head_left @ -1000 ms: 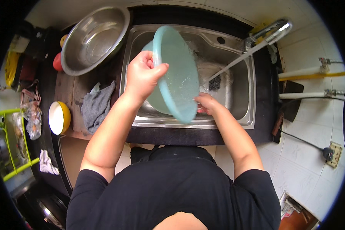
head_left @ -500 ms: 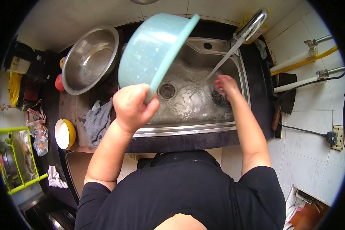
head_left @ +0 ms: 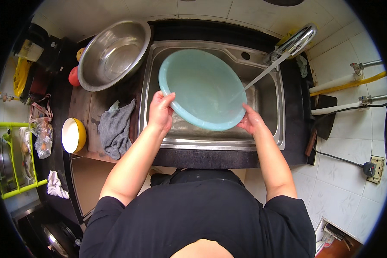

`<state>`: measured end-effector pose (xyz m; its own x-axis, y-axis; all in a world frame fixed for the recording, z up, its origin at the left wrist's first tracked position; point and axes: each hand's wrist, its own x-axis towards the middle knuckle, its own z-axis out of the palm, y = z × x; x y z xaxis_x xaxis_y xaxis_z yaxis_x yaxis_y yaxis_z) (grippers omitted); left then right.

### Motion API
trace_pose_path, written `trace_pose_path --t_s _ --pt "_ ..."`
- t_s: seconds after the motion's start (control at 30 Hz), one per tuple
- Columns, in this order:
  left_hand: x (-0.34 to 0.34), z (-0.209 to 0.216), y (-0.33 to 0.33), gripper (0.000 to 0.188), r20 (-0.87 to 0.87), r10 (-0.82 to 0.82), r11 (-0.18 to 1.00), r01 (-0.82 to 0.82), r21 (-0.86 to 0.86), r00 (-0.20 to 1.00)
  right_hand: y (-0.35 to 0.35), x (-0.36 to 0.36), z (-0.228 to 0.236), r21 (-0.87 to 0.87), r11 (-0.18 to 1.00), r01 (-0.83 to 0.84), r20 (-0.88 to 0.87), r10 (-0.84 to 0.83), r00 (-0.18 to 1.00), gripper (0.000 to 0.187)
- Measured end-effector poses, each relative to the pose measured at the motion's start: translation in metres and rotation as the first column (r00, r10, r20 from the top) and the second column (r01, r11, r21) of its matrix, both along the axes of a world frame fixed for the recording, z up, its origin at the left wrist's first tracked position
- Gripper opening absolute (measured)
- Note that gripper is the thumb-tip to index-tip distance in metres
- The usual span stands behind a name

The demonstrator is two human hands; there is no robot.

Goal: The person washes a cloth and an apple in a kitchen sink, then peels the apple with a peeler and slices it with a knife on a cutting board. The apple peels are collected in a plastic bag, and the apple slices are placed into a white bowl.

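Note:
A pale blue plastic basin [head_left: 204, 86] is held over the steel sink [head_left: 280, 116], open side up and tilted. My left hand [head_left: 161, 112] grips its left rim, thumb on top and fingers underneath. At the lower right rim, my right hand [head_left: 250, 120] is closed on the basin, its fingers partly hidden beneath. From the chrome faucet [head_left: 303, 41], a stream of water [head_left: 267, 71] runs into the basin's right side. The dark scrubber seen earlier by my right hand does not show; the basin covers most of the sink floor.
Left of the sink are a large steel bowl [head_left: 116, 56], a grey cloth [head_left: 117, 131], a yellow bowl [head_left: 74, 135] and a red fruit [head_left: 74, 76]. Pipes [head_left: 335, 110] and a plugged-in cable [head_left: 340, 158] run along the right wall.
The basin has turned from on its side to open side up and come lower over the sink. My right hand has moved from the scrubber to the basin's rim.

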<state>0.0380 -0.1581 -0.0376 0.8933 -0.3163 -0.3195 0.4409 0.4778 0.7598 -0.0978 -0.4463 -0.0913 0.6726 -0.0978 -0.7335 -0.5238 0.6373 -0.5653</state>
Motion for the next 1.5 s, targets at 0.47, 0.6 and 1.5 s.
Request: trace_pose_path --t_s 0.47,0.6,1.5 --pt "-0.016 0.0 0.055 0.034 0.468 -0.317 0.718 -0.114 0.687 0.825 -0.044 -0.029 -0.124 -0.961 0.24 -0.139 -0.093 0.195 0.976 0.043" --pt "0.016 0.064 0.126 0.006 0.905 -0.086 0.641 -0.672 0.37 0.416 0.039 -0.002 -0.031 -0.939 -0.339 -0.064 -0.21 0.414 0.886 0.036" --pt "0.306 0.043 0.316 0.076 0.268 0.205 0.479 -0.336 0.811 0.941 0.256 0.029 0.019 -0.949 0.197 -0.246 -0.156 0.385 0.91 0.026"
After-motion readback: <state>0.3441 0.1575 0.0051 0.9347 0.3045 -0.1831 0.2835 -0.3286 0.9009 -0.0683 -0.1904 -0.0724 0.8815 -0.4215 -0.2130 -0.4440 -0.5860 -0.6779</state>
